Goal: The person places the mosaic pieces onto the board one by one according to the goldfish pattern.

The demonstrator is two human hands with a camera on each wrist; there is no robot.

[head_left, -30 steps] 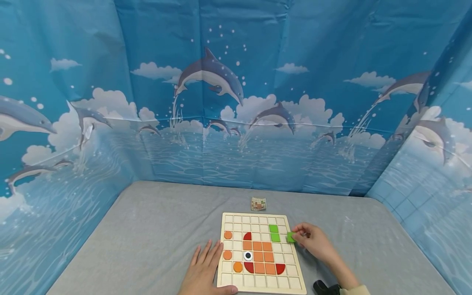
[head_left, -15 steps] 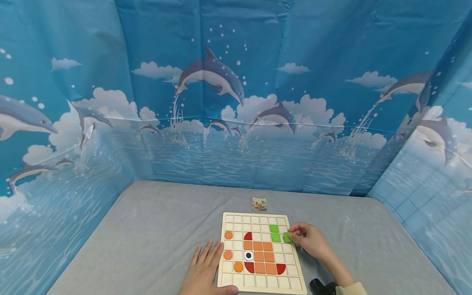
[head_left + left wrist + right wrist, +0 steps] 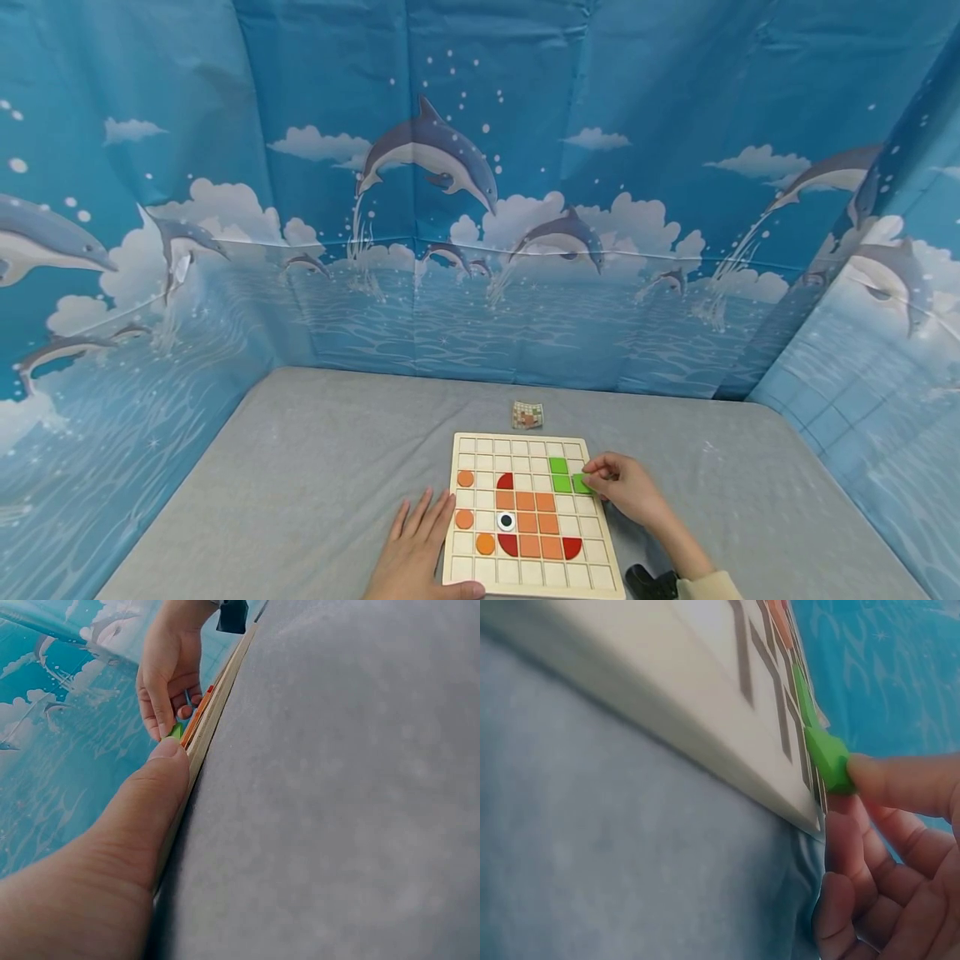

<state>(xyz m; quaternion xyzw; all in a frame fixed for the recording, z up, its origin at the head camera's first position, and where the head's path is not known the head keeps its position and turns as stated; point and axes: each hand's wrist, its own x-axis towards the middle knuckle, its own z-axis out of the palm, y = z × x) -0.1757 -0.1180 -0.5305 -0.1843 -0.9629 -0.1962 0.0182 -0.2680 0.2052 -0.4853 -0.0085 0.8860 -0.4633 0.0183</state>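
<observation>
A pale wooden grid board (image 3: 510, 572) lies on the grey cloth. Orange squares (image 3: 527, 522), red quarter-round pieces, orange discs (image 3: 465, 478) and an eye disc (image 3: 506, 521) sit in its cells. Two green squares (image 3: 560, 483) fill cells at the upper right. My right hand (image 3: 628, 490) pinches another green square (image 3: 829, 759) between thumb and fingers. That piece is at the board's right side, beside the lower placed green square, and looks slightly tilted in the right wrist view. My left hand (image 3: 414, 550) rests with spread fingers along the board's left edge, its thumb (image 3: 150, 787) on the near corner.
A small patterned card (image 3: 527, 415) lies behind the board. A black strap device (image 3: 651, 582) is worn at the right wrist, by a pale sleeve (image 3: 708, 587). Dolphin-printed curtains (image 3: 465, 317) enclose the grey table (image 3: 337, 450) at back and sides.
My right hand has moved a little left, bringing the green square from the board's right edge in over the cell beside the placed green squares. The left hand stays put.
</observation>
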